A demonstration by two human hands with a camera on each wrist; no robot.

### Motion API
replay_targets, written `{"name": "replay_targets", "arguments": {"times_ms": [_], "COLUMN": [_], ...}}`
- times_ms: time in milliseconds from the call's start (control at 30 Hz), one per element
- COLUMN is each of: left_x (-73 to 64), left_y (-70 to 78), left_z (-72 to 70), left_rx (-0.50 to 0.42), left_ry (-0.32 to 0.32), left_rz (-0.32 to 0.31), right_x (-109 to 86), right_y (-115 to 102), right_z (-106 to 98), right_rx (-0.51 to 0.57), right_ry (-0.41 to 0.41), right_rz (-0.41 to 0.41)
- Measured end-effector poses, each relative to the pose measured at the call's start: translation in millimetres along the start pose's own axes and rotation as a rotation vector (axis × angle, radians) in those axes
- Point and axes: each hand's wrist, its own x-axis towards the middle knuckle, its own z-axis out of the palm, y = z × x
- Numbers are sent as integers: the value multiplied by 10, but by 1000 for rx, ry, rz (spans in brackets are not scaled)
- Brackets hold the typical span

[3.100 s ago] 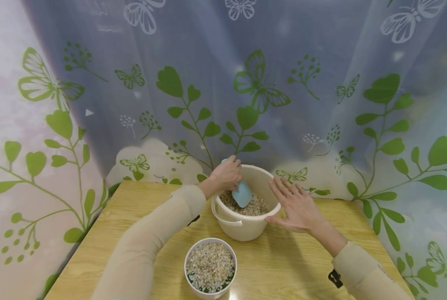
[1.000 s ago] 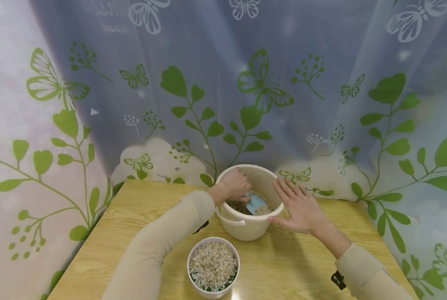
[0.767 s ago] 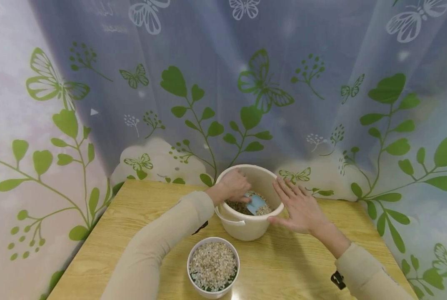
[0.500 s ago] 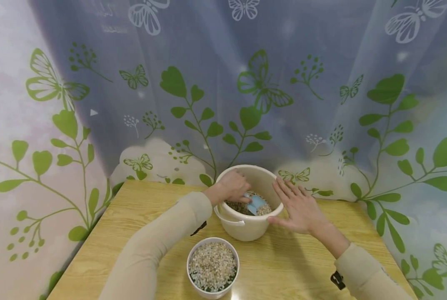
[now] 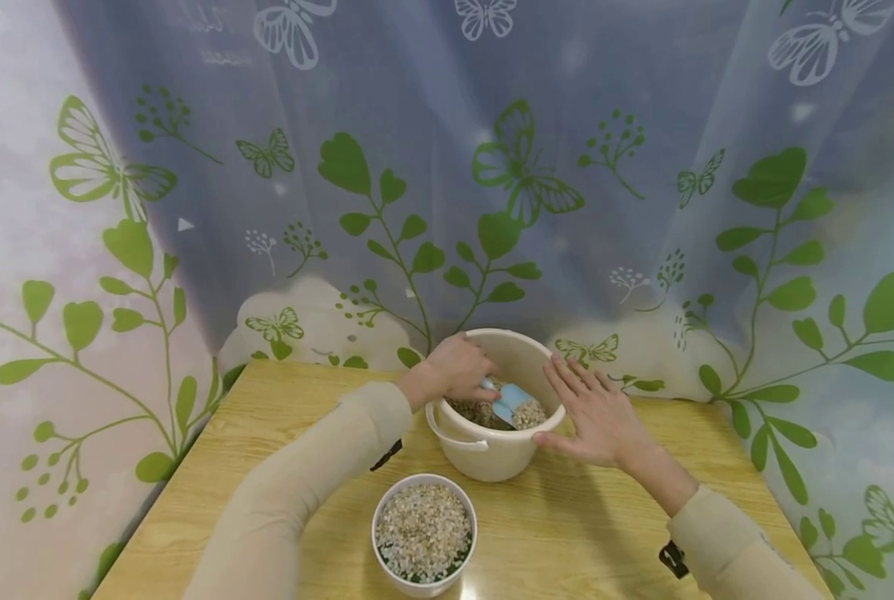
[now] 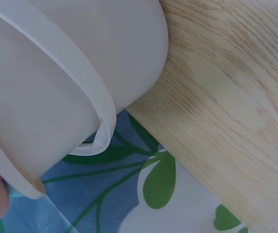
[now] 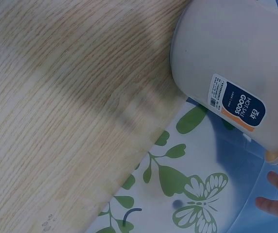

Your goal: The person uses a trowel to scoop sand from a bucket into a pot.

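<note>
In the head view my left hand [image 5: 457, 368] grips the handle of a small light blue scoop [image 5: 505, 406] at the left side of a cream bucket [image 5: 484, 460]. Light gravel [image 5: 529, 412] lies on the scoop's blade, which is inside the bucket. More gravel covers the bucket's bottom. Fingers straight, my right hand [image 5: 592, 414] rests against the right side of the bucket's rim. Each wrist view catches only a little of its hand at the rim. In front stands a white pot [image 5: 421, 591] filled with pebbles [image 5: 426, 529], dark green showing at their edge.
The bucket's white carrying handle [image 5: 457, 443] hangs down on its left side. Everything stands on a wooden table [image 5: 297, 408]. Behind the table hangs a curtain [image 5: 417, 208] with butterflies and leaves. A label [image 7: 238, 104] is stuck on the bucket's wall.
My left hand first reached lower into the bucket with the scoop. Since half a second ago it has come up and left, and gravel now shows on the blade. My right hand stays put.
</note>
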Motion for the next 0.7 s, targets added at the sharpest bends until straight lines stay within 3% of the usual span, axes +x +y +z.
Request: {"name": "replay_targets", "arguments": {"times_ms": [433, 700], "left_x": [-187, -291], "left_y": [-129, -194], "left_z": [-88, -76], "left_rx": [-44, -64], "left_ry": [39, 71], "left_rz": [-56, -56], "right_x": [2, 12], "right_y": [3, 8], "right_z": [4, 7], "right_rx": [6, 0], "right_ry": [2, 8], "right_rz": [4, -4]}}
